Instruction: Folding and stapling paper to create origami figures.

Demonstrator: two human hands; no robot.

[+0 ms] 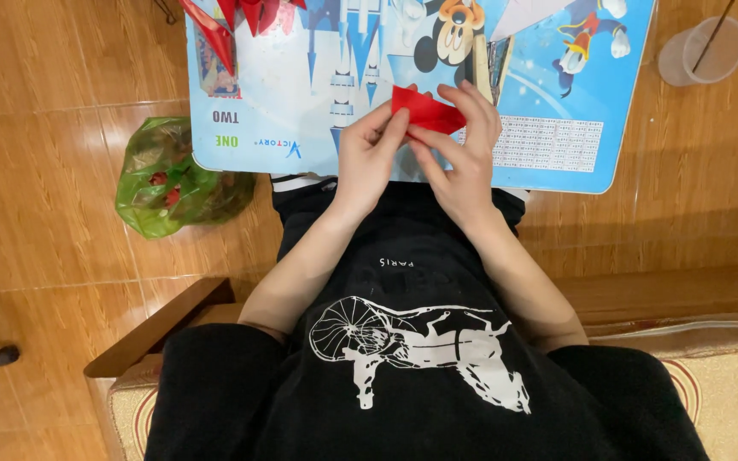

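Your left hand (369, 158) and right hand (465, 149) both pinch the folded red paper (424, 111) over the blue tabletop (557, 137), upper middle of frame.

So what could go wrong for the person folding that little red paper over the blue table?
Both hands, left hand and right hand, pinch the red paper in the air, not flat on the blue table, so a crease might land crooked. A hard tug between the fingers could tear it. The finished red paper shapes sit at the table's far edge, where a nudge might push them off.
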